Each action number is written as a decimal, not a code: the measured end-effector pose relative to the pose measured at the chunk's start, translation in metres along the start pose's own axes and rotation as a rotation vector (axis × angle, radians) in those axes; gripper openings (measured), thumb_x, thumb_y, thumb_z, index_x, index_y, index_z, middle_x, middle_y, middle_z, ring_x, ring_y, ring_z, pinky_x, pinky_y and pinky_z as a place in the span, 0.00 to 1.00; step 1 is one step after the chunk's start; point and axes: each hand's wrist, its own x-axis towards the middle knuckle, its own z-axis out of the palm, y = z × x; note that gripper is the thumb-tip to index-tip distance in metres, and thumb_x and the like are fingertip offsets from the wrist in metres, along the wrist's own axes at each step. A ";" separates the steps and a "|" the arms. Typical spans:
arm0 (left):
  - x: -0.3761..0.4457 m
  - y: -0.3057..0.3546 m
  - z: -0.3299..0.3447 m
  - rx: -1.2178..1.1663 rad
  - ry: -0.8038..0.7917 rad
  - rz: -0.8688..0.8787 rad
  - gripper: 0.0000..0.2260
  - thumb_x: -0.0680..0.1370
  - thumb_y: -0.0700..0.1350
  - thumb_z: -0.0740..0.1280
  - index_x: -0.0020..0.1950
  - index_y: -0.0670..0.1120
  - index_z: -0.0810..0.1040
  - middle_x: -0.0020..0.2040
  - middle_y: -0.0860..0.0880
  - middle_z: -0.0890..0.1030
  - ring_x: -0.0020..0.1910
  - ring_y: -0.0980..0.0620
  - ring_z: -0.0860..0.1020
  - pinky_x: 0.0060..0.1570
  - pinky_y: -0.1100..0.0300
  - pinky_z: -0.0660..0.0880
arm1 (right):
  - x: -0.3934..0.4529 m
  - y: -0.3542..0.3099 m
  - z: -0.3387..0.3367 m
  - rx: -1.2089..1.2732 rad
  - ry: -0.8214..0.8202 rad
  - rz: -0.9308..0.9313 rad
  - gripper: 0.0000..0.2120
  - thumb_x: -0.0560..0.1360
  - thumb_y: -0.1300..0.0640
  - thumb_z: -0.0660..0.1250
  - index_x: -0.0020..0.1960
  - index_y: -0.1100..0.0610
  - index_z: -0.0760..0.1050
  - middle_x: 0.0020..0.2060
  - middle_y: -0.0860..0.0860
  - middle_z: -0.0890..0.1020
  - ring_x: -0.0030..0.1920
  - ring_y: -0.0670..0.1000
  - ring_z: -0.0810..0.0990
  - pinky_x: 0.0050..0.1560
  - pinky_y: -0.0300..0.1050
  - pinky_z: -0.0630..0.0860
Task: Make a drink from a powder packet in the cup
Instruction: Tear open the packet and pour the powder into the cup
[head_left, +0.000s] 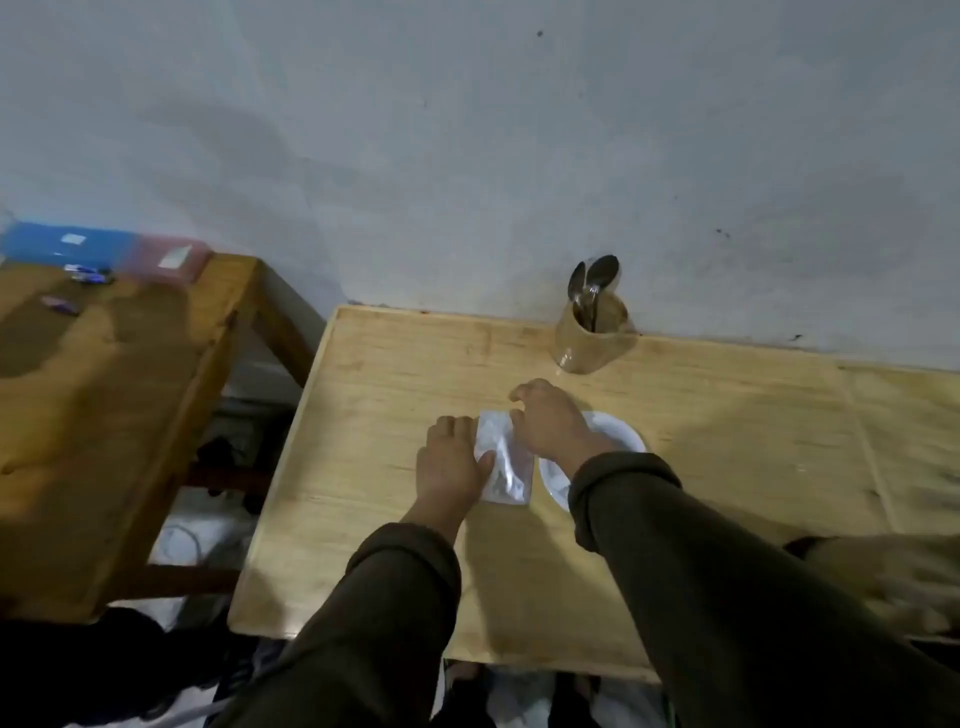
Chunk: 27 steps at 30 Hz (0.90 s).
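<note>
A clear plastic packet (506, 462) lies flat on the wooden table (395, 374), in the middle of it. My left hand (452, 462) presses down on the packet's left edge. My right hand (550, 421) pinches the packet's top right corner. Just right of the packet, partly hidden under my right wrist, stands a white cup (618, 434) seen from above. Whether the packet is torn is too blurred to tell.
A tan holder (592, 338) with two metal spoons (592, 283) stands at the table's back edge by the wall. A second wooden table (104, 389) at the left carries blue and pink boxes (104, 249). Cloth lies at the table's right edge (893, 577).
</note>
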 end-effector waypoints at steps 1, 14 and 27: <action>0.003 -0.001 0.001 -0.013 -0.006 -0.008 0.22 0.76 0.54 0.63 0.67 0.44 0.68 0.64 0.45 0.70 0.63 0.45 0.70 0.56 0.51 0.72 | 0.006 0.000 0.004 -0.017 -0.022 0.022 0.18 0.78 0.61 0.59 0.67 0.58 0.70 0.67 0.56 0.71 0.66 0.57 0.71 0.65 0.47 0.68; 0.016 -0.006 0.015 -0.215 0.086 -0.077 0.23 0.73 0.53 0.70 0.65 0.49 0.72 0.61 0.47 0.73 0.60 0.47 0.72 0.55 0.53 0.71 | 0.026 -0.007 0.030 -0.182 -0.004 0.061 0.13 0.76 0.62 0.59 0.60 0.61 0.72 0.57 0.59 0.77 0.59 0.59 0.74 0.58 0.48 0.71; 0.022 0.007 0.014 -0.395 0.063 -0.125 0.22 0.76 0.40 0.64 0.70 0.44 0.67 0.66 0.43 0.71 0.62 0.46 0.73 0.62 0.54 0.72 | 0.019 -0.018 0.042 -0.152 0.095 0.134 0.15 0.75 0.59 0.62 0.61 0.60 0.71 0.61 0.57 0.71 0.64 0.57 0.66 0.63 0.50 0.66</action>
